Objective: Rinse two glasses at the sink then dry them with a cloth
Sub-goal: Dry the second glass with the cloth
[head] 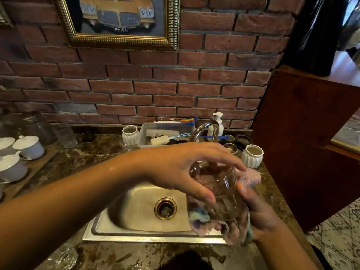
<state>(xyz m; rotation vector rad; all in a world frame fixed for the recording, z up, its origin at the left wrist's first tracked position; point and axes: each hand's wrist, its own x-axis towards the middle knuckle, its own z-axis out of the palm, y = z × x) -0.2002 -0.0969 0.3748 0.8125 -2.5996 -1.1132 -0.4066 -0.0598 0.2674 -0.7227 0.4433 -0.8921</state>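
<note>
A clear drinking glass [220, 193] is held tilted above the right side of the steel sink [136, 209]. My left hand [181, 168] grips it from above, fingers curled over its upper end and thumb on its side. My right hand [259, 213] holds a pink and pastel cloth [235, 228] wrapped under and behind the glass, thumb pressed on the glass wall. A second clear glass [66, 135] stands on the counter at the back left.
A chrome tap [206, 131] arches behind the hands. Behind it are a tray with brushes [159, 137], a soap pump bottle [218, 123] and two white ribbed cups [252, 155]. White lidded pots [29, 147] sit on the left counter. A wooden partition [303, 133] stands right.
</note>
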